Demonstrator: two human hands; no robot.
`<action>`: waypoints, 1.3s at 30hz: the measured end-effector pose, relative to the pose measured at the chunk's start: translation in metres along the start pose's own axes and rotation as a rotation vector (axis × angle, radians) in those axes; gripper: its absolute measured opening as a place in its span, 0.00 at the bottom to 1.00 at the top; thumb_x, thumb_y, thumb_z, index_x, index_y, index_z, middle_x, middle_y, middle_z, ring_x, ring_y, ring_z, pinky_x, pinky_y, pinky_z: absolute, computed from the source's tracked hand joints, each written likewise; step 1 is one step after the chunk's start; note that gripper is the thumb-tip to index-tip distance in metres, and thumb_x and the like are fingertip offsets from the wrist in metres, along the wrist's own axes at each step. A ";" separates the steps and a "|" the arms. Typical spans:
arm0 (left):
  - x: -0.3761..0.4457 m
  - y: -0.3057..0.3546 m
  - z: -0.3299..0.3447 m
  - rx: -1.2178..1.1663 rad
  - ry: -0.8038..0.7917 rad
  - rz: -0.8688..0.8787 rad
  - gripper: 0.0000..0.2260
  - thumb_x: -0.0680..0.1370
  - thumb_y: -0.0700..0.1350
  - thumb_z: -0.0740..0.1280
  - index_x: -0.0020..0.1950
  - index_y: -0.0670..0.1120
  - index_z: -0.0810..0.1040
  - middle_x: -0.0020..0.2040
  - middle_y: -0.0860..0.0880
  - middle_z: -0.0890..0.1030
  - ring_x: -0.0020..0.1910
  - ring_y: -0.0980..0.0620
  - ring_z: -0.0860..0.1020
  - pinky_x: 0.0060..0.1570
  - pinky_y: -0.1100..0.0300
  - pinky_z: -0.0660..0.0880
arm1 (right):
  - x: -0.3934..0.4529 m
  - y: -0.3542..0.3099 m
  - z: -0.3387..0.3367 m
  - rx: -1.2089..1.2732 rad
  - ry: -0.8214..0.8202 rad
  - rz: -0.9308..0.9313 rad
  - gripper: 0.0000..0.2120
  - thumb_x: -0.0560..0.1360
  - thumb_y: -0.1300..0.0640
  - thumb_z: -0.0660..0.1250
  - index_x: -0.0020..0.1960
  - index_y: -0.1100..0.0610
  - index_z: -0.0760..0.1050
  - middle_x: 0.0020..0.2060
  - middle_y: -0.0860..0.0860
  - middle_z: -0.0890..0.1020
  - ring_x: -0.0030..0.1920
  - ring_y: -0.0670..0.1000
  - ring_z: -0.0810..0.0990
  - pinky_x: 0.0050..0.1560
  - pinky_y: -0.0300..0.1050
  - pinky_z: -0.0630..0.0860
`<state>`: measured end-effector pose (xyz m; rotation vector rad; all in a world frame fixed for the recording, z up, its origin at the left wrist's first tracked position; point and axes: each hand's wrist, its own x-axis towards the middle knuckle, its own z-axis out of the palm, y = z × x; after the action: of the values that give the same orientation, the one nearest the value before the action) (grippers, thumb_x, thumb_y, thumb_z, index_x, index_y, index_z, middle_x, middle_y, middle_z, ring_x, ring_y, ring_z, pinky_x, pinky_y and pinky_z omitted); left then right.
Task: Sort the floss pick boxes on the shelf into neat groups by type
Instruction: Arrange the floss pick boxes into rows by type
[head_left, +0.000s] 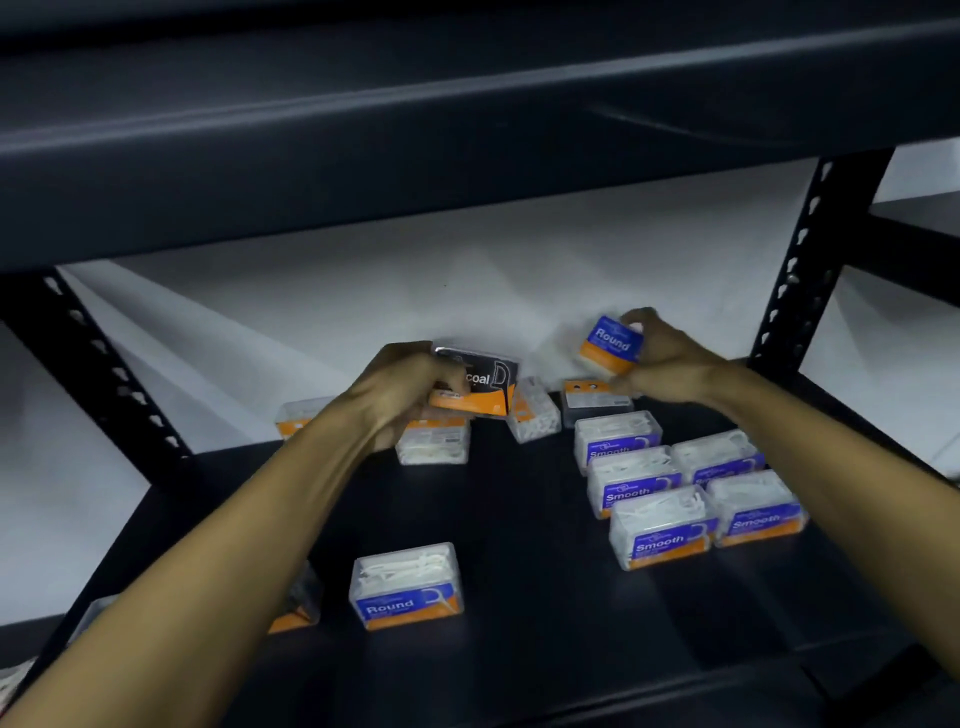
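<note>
My left hand (402, 392) grips a black Charcoal box (480, 382) lifted above the back of the dark shelf (519, 519). Held up at the back right is a blue Round box (613, 345), pinched by my right hand (662, 358). Several blue Smooth boxes (662, 532) stand in a tidy block on the right. One Round box (408, 584) stands alone near the front. Loose boxes lie at the back: one under my left hand (434, 444), one tilted (532, 410), one dark (595, 400) and one at the far left (298, 415).
The upper shelf's beam (467, 156) hangs low over the work space. Perforated black uprights stand at the left (104, 374) and right (800, 280). Another box (296, 603) is partly hidden under my left forearm. A white wall lies behind.
</note>
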<state>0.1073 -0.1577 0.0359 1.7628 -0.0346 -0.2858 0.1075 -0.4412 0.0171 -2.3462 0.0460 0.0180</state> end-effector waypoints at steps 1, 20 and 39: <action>-0.002 -0.002 -0.006 0.011 0.001 0.000 0.20 0.66 0.31 0.70 0.58 0.39 0.82 0.53 0.37 0.85 0.52 0.38 0.84 0.51 0.48 0.82 | -0.002 -0.008 0.007 0.010 -0.014 -0.029 0.43 0.66 0.59 0.76 0.73 0.54 0.56 0.58 0.50 0.74 0.54 0.50 0.76 0.49 0.43 0.73; -0.089 -0.032 -0.143 -0.190 0.226 -0.046 0.10 0.69 0.47 0.64 0.45 0.44 0.79 0.38 0.46 0.79 0.35 0.49 0.76 0.40 0.56 0.72 | -0.043 -0.112 0.121 0.338 -0.371 -0.171 0.19 0.67 0.66 0.74 0.52 0.50 0.74 0.42 0.52 0.80 0.39 0.49 0.79 0.36 0.39 0.77; -0.123 -0.078 -0.222 0.847 0.180 -0.001 0.10 0.77 0.41 0.71 0.58 0.49 0.80 0.52 0.52 0.83 0.54 0.52 0.79 0.50 0.59 0.73 | -0.056 -0.126 0.163 0.309 -0.298 -0.184 0.12 0.78 0.55 0.65 0.59 0.44 0.71 0.53 0.46 0.80 0.52 0.45 0.80 0.52 0.43 0.77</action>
<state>0.0243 0.0945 0.0228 2.6236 -0.0264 -0.1099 0.0562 -0.2346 -0.0058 -2.0087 -0.2940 0.2515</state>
